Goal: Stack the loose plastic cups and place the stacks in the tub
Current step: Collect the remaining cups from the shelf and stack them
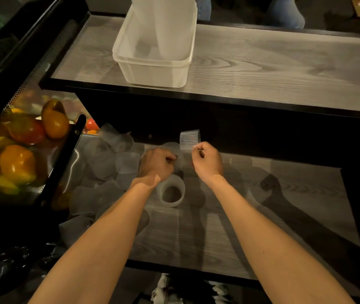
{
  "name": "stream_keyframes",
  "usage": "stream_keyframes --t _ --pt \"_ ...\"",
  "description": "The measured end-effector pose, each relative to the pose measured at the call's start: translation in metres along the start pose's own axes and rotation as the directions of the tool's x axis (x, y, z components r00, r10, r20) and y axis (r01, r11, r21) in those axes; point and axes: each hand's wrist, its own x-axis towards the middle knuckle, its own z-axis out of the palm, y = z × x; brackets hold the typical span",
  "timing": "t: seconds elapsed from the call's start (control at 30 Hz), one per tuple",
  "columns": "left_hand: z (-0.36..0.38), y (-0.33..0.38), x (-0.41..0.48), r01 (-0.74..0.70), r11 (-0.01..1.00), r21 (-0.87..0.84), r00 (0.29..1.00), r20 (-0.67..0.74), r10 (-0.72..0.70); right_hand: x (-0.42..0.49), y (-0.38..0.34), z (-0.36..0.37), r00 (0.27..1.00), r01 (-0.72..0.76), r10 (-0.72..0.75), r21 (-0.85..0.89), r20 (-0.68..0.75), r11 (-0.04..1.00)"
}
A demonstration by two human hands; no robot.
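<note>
My right hand pinches the rim of a clear ribbed plastic cup, held up above the lower shelf. My left hand is curled round another translucent cup just left of it. A further cup lies on its side on the shelf below my left wrist. Several loose translucent cups are heaped at the shelf's left end. The white plastic tub stands on the upper shelf, with a tall stack of cups leaning inside it.
The lower wood-grain shelf stretches to the right of my hands. A perforated metal bin of bell peppers sits at the left. The upper shelf's black front edge overhangs the lower one. Dark bags lie at the bottom left.
</note>
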Motion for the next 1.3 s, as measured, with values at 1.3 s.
stream_keyframes --t 1.3 --pt "-0.001 -0.028 0.021 0.286 0.882 -0.375 0.958 0.122 -0.259 0.021 0.000 0.043 0.964 -0.156 0.158 -0.027 0.216 0.987"
